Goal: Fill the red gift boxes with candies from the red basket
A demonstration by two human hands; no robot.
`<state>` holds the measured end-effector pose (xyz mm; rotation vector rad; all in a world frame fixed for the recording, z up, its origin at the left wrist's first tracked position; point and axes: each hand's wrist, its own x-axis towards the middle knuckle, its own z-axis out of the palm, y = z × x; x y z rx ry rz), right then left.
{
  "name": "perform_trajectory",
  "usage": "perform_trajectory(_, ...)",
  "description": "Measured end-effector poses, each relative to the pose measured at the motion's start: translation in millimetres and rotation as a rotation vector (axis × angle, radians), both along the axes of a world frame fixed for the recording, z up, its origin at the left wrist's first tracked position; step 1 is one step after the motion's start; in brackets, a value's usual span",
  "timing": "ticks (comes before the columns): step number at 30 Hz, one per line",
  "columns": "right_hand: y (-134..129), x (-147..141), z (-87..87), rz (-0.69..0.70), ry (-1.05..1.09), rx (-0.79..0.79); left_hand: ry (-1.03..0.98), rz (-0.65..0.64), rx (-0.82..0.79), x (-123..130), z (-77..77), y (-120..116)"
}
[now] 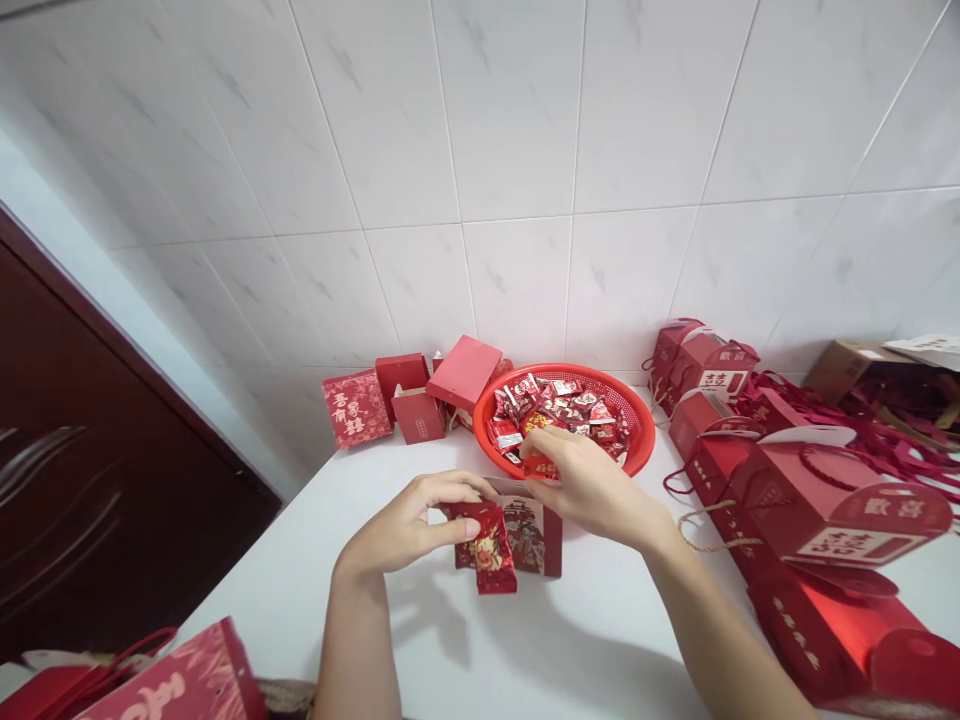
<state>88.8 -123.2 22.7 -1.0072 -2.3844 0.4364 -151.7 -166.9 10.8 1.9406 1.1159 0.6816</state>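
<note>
My left hand [412,525] is closed around a small flat red packet [493,560] with gold and floral print. Its thumb presses on the front, with the fingers behind. Just behind the packet, a red gift box [553,545] with a pale printed panel stands on the table; the hand's fingers lie along its top edge. My right hand [596,485] is above that box, near the front rim of a red plastic basket [643,430]. Between its thumb and fingers is a red-wrapped candy [536,467], partly hidden. Wrapped candies [592,400] fill the basket.
Red boxes [356,408] stand at the back left by the tiled wall. Several handled red gift boxes [817,490] line the right side, beside dark red ribbons [847,420] and a cardboard box [847,370]. Another patterned red box [180,680] is at the lower left.
</note>
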Motion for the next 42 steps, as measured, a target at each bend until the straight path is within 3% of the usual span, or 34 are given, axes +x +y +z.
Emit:
perform_trajectory(3,-3.1,6.4,8.6,0.082,0.155,-0.092,-0.013,0.032,0.000,-0.6,-3.8,0.8)
perform_trajectory(8,-4.4,9.5,13.5,0.219,0.032,-0.220,-0.023,0.032,-0.014,0.7,-7.3,1.5)
perform_trajectory(14,-1.1,-9.3,-2.6,-0.007,-0.143,-0.121,-0.063,-0.030,-0.046,-2.7,-9.7,3.5)
perform_trajectory(21,1.3,-5.9,-5.0,0.058,-0.165,-0.137,-0.076,-0.045,-0.059,-6.2,-7.9,1.1)
perform_trajectory(25,7.8,3.8,0.1,0.254,-0.024,-0.248,-0.158,0.140,0.044,4.8,-11.2,4.4)
perform_trajectory(29,13.1,4.4,-0.5,0.299,0.180,-0.332,-0.361,0.378,0.210,22.2,-17.0,11.0)
perform_trajectory(32,15.7,0.2,-5.0,0.259,0.285,-0.348,-0.393,0.425,0.253,31.6,-20.1,12.9)
perform_trajectory(36,18.7,-0.4,-7.6,0.172,0.278,-0.217,-0.365,0.442,0.291,34.6,-24.7,12.1)
perform_trajectory(42,15.7,-0.8,-5.5,0.010,0.083,-0.130,-0.400,0.675,0.449,30.7,-36.2,14.3)
